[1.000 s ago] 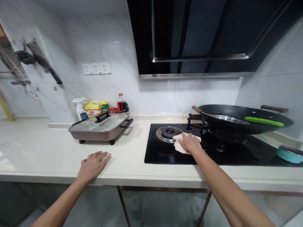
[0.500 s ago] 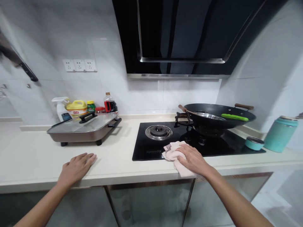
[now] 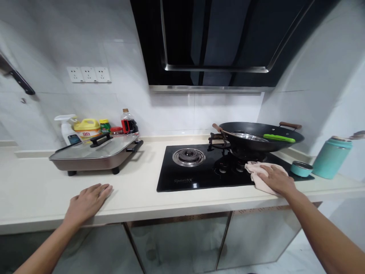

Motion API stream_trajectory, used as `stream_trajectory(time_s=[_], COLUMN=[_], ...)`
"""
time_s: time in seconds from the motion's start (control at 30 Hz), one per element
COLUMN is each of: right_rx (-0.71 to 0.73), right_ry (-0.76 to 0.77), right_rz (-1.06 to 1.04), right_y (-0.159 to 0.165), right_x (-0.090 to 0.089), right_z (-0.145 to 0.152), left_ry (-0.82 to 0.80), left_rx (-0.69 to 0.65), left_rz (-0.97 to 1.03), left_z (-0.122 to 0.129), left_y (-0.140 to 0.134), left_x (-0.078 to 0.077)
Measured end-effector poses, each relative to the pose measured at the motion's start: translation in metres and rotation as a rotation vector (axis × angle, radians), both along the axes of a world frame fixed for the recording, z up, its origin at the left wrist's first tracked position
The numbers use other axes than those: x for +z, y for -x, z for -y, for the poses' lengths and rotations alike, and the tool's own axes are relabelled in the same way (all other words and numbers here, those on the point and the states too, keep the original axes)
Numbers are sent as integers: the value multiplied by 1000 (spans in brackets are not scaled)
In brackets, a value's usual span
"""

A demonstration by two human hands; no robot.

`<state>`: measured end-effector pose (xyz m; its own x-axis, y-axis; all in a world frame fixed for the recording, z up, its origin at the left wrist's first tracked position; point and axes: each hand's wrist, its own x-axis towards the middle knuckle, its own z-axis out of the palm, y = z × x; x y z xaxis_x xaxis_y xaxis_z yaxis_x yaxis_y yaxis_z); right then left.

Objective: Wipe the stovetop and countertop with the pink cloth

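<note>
My right hand [image 3: 276,179] presses a pale pink cloth [image 3: 258,172] onto the right front part of the black glass gas stove [image 3: 185,179]. Part of the cloth spreads out past my fingers and hangs over the stove's front edge onto the counter. Flat on the pale countertop [image 3: 134,190], my left hand [image 3: 88,199] rests with its fingers stretched out and nothing under it that shows. To the left on the stove is an uncovered burner [image 3: 188,156]. Behind the cloth, a black wok [image 3: 265,146] sits on the right burner, with a green-handled utensil [image 3: 278,137] in it.
A lidded electric pan [image 3: 94,154] stands behind my left hand, with a spray bottle [image 3: 68,129] and a dark sauce bottle [image 3: 128,123] behind it. Close to my right hand are a teal cup-shaped lid [image 3: 301,170] and a teal flask [image 3: 332,158]. A range hood [image 3: 213,45] overhangs the stove.
My right hand has slid the cloth rightward along the stove's front, from near the middle to close by the teal lid. The left hand stays on the counter; the view has shifted slightly.
</note>
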<state>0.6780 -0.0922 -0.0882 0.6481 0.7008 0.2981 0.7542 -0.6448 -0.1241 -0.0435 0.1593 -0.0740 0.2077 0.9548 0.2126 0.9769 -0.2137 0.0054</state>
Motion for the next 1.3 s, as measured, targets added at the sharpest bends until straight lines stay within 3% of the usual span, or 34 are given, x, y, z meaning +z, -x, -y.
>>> stream_trajectory(time_s=[0.17,0.37,0.47,0.6,0.73,0.83,0.93,1.0,1.1,1.2,1.3], right_rx=[-10,87,238,564,827,977,1036,1039,1010,936,816], right_ry=[23,42,28,11,45,37,27,16,-36,-66,-160], right_rz=[-17,98,102,-4,-93,-121,-125,-111,-75,-66,-41], right_y=[24,99,147,222,304,359,390,391,364,307,230], right_x=[-3,-8,-4,14,34,40,41,42,39,28,10], right_z=[6,11,4,-25,-73,-110,-132,-134,-121,-95,-61], left_ry=[-18,-51,-111,-221,-189,-157,-151,-155,-153,-149,-149], left_rx=[-5,-6,18,-78,-203,-179,-119,-113,-105,-106,-107], left_rz=[43,94,75,152,250,295,346,344,331,320,310], left_z=[4,5,2,0,5,7,8,9,13,18,23], left_y=[-4,-6,-10,-34,-65,-72,-69,-67,-68,-71,-73], left_x=[1,0,-3,-11,-21,-23,-19,-16,-12,-10,-7])
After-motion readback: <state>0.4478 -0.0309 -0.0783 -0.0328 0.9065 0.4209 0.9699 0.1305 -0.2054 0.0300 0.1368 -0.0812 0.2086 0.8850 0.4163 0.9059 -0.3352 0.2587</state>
